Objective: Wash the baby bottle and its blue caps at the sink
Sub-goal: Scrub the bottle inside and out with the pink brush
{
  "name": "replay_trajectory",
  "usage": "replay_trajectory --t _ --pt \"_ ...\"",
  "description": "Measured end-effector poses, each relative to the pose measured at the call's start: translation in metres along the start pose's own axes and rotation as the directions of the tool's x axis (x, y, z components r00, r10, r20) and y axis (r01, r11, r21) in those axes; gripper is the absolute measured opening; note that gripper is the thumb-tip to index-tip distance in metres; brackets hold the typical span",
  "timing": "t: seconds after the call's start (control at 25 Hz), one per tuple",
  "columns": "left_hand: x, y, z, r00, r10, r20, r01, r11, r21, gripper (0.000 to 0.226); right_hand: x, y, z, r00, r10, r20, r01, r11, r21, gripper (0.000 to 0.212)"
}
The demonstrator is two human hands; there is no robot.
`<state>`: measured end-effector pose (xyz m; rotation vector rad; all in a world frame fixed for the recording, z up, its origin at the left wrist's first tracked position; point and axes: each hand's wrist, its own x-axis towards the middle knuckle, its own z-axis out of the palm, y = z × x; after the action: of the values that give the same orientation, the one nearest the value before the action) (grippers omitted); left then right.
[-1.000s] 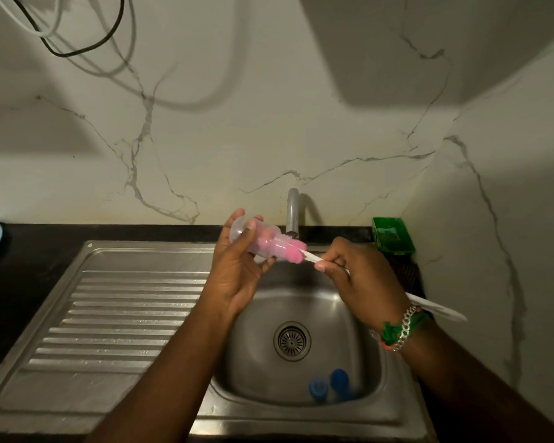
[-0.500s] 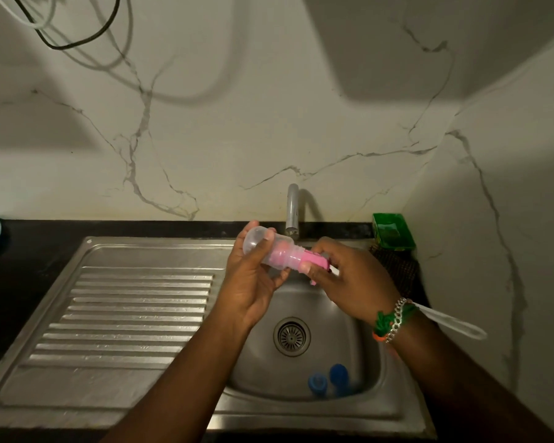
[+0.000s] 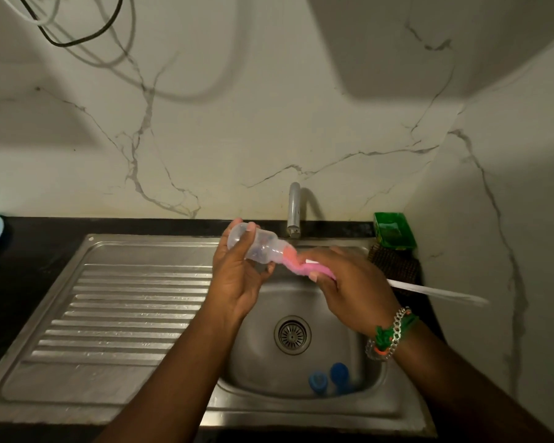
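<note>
My left hand grips a clear baby bottle, held on its side over the sink basin, mouth pointing right. My right hand holds a bottle brush; its pink sponge head sits at the bottle's mouth and bends outward, mostly outside the bottle. The brush's white handle sticks out to the right past my wrist. Two blue caps lie side by side on the basin floor near the front edge.
A steel tap stands behind the basin with no water visible. The ribbed drainboard lies to the left. A green soap dish and a dark scrubber sit at the back right corner. The drain is mid-basin.
The pink brush head was pushed deep into the bottle half a second ago; now it has come out to the mouth. My right hand has drawn back to the right.
</note>
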<state>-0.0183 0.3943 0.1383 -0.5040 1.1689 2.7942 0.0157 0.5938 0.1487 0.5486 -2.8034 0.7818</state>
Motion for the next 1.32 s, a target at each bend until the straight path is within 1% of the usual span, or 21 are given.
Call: replay_trajectory --t 0.16,0.36,0.52,0.56,0.6,0.64,0.72,0.8,0.84,0.88,0.92,0.96,1.0,1.04,1.08,1.12,1.16,1.2,1.24,1.28,1.32 --pt "-0.003 -0.002 0.001 0.999 -0.011 0.038 0.009 0.999 0.051 0.063 0.004 0.001 0.004 0.988 0.091 -0.122 -0.084 0.995 0.063 0.024" --pt "-0.009 -0.004 0.005 0.999 -0.039 0.036 0.039 0.999 -0.022 0.057 0.006 -0.005 0.01 0.976 0.106 -0.191 -0.083 0.989 0.123 0.026" --pt "-0.015 -0.018 0.008 0.997 -0.042 0.072 0.05 0.992 -0.114 0.05 0.01 -0.005 0.013 0.985 0.053 -0.161 -0.021 0.981 0.194 0.027" --pt "-0.015 -0.019 0.009 0.997 -0.028 0.076 0.038 0.99 -0.137 0.048 0.011 -0.004 0.014 0.988 0.074 -0.134 -0.04 0.969 0.242 0.025" --pt "-0.015 -0.019 0.009 0.995 -0.007 0.099 0.024 0.986 -0.164 0.05 0.013 -0.003 0.013 0.988 0.132 -0.079 -0.094 0.925 0.369 0.023" --pt "-0.015 -0.018 0.01 0.989 0.024 0.147 0.005 0.981 -0.195 0.054 0.017 -0.003 0.01 0.978 0.206 0.013 -0.179 0.814 0.552 0.02" --pt "-0.014 -0.013 0.01 0.951 0.089 0.296 -0.016 0.971 -0.239 0.067 0.021 -0.003 0.001 0.925 0.276 0.26 -0.362 0.443 0.82 0.019" --pt "-0.013 -0.008 0.01 0.91 0.106 0.401 -0.011 0.973 -0.232 0.072 0.023 0.0 -0.009 0.854 0.202 0.48 -0.504 0.091 0.859 0.023" --pt "-0.012 -0.005 0.01 0.902 0.104 0.419 -0.014 0.977 -0.213 0.069 0.023 0.001 -0.013 0.836 0.163 0.523 -0.534 0.028 0.845 0.026" --pt "-0.011 -0.003 0.011 0.906 0.092 0.413 -0.018 0.983 -0.18 0.063 0.022 -0.001 -0.013 0.854 0.153 0.498 -0.514 0.085 0.854 0.026" --pt "-0.011 -0.002 0.011 0.922 0.07 0.38 -0.019 0.991 -0.135 0.057 0.02 -0.003 -0.011 0.904 0.167 0.393 -0.426 0.284 0.859 0.024" --pt "-0.01 -0.002 0.012 0.945 0.036 0.325 -0.01 0.997 -0.082 0.053 0.017 -0.004 -0.007 0.962 0.17 0.216 -0.275 0.583 0.765 0.024" --pt "-0.009 -0.002 0.012 0.964 -0.005 0.265 0.014 0.999 -0.032 0.052 0.013 -0.004 -0.004 0.994 0.113 -0.003 -0.096 0.854 0.511 0.025" --pt "-0.008 -0.005 0.012 0.976 -0.038 0.215 0.04 0.999 -0.003 0.054 0.01 -0.003 -0.001 0.988 -0.022 -0.15 0.052 0.979 0.196 0.027" --pt "-0.008 -0.007 0.012 0.982 -0.051 0.183 0.051 0.999 0.007 0.055 0.008 -0.001 0.002 0.967 -0.152 -0.206 0.146 0.988 -0.043 0.029" --pt "-0.007 -0.01 0.012 0.984 -0.044 0.17 0.042 0.999 0.011 0.055 0.008 0.003 0.007 0.961 -0.183 -0.21 0.157 0.979 -0.132 0.03" --pt "-0.007 -0.012 0.01 0.984 -0.024 0.179 0.022 1.0 0.013 0.054 0.007 0.005 0.01 0.98 -0.106 -0.171 0.099 0.994 -0.047 0.03" --pt "-0.007 -0.014 0.008 0.975 0.002 0.222 -0.002 1.0 0.0 0.053 0.01 0.005 0.01 0.996 0.062 -0.064 -0.048 0.977 0.208 0.028" --pt "-0.007 -0.013 0.006 0.955 0.023 0.296 -0.013 0.999 -0.034 0.054 0.014 0.006 0.008 0.967 0.22 0.131 -0.256 0.805 0.535 0.024" --pt "-0.008 -0.012 0.004 0.928 0.026 0.373 0.005 0.997 -0.081 0.058 0.016 0.006 0.003 0.887 0.274 0.371 -0.461 0.493 0.738 0.02" --pt "-0.008 -0.011 0.003 0.9 0.021 0.436 0.036 0.992 -0.122 0.063 0.019 0.008 -0.003 0.796 0.234 0.558 -0.6 0.188 0.777 0.02"
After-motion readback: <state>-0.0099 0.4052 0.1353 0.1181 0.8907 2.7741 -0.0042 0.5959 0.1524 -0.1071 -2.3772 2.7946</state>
